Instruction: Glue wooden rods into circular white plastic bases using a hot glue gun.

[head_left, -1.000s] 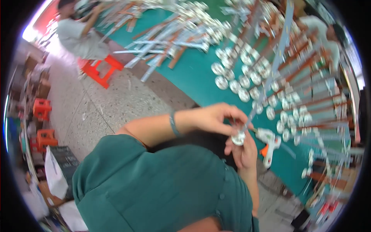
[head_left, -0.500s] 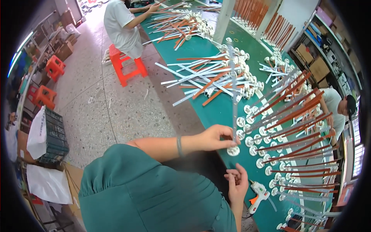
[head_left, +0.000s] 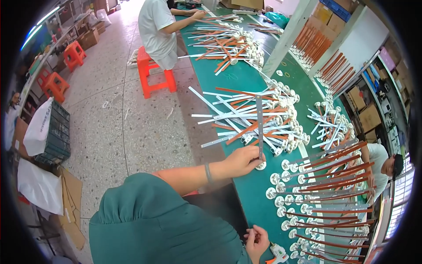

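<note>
My left hand [head_left: 246, 161] is closed around the foot of an upright grey strip [head_left: 260, 125] with small holes. The strip rises from a white round base [head_left: 261, 166] at the edge of the green table [head_left: 259, 202]. Lower down, my right hand [head_left: 256, 241] is by the table edge with its fingers loosely bent and apart; nothing shows in it. Right beside it lies a white and orange glue gun [head_left: 278, 254], partly cut off by the picture's lower rim.
Beyond my left hand lies a heap of white and brown strips [head_left: 246, 116] with round bases. Rows of standing strips on white bases [head_left: 285, 200] fill the table's right side. One co-worker [head_left: 160, 31] sits at the far end; another [head_left: 379, 163] is across the table.
The view has shifted, so the heap and rows sit lower in the picture. My left hand still grips the upright strip, now nearer the heap. My right hand appears lower, near the glue gun.
</note>
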Motion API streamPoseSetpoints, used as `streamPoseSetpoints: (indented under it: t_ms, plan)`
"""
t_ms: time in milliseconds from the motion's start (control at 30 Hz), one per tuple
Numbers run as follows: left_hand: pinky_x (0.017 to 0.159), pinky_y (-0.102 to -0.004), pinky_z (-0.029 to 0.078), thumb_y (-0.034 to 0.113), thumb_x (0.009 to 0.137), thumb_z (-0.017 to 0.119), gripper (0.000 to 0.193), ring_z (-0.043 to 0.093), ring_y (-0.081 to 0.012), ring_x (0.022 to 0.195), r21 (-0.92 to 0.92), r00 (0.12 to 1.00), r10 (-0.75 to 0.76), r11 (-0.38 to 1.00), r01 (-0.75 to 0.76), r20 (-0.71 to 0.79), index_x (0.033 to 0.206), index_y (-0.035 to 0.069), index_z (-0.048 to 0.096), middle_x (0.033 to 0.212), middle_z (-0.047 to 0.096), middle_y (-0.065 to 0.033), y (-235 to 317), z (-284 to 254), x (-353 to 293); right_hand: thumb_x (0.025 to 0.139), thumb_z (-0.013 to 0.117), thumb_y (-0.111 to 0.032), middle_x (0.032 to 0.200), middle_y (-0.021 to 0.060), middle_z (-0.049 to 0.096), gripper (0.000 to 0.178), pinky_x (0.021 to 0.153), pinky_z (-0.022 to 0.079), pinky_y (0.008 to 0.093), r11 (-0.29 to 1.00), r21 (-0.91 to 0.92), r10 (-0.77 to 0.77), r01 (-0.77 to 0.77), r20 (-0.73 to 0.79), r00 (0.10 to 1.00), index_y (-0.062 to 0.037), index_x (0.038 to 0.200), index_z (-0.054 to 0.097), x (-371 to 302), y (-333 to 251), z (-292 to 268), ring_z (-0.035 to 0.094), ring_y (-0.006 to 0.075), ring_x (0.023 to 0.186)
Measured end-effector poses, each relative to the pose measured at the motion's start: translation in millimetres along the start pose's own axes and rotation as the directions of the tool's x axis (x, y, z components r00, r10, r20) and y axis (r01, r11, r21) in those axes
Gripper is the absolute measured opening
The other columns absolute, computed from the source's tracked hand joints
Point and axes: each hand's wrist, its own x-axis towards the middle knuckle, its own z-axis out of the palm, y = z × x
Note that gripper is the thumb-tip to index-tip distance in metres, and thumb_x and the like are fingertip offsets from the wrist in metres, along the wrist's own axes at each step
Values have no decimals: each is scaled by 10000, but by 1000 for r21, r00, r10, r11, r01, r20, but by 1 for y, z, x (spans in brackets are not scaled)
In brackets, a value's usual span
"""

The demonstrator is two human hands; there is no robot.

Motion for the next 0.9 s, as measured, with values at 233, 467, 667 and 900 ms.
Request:
streamPoseSetpoints:
  t_ms: [233,467,667,900]
  plan:
    - [780,-390,484,129,948,603,96,606,-288,902,39,1000,8,999,-7,-24,977,45,642,933,605,-93,-3,-1,-2,980,595,-95,906,89,691,248,601,521,240,999,-37,30,-26,109,994,-23,1216,571,-1,0,-5,631,113,692]
    - [760,-408,480,105,927,613,92,590,-301,887,40,989,79,996,-75,-128,934,13,613,891,594,-107,-1,0,-2,977,604,-100,887,75,693,224,593,504,235,999,-29,43,-41,81,996,-17,1185,591,0,-4,-3,612,98,683]
    - [761,-390,488,73,927,603,72,611,-289,883,41,985,69,997,-63,-160,971,23,630,920,616,-101,1,0,-7,951,620,-86,848,112,688,182,578,502,246,999,27,45,-45,-8,999,16,1102,610,2,-10,1,628,130,658]
    - [750,-373,489,38,941,565,97,616,-282,858,-28,991,44,998,-48,-130,1002,10,636,920,609,-101,20,-8,-3,929,601,0,859,120,687,182,555,487,202,999,38,19,-19,-7,1000,25,1108,581,2,-9,-1,639,118,651]
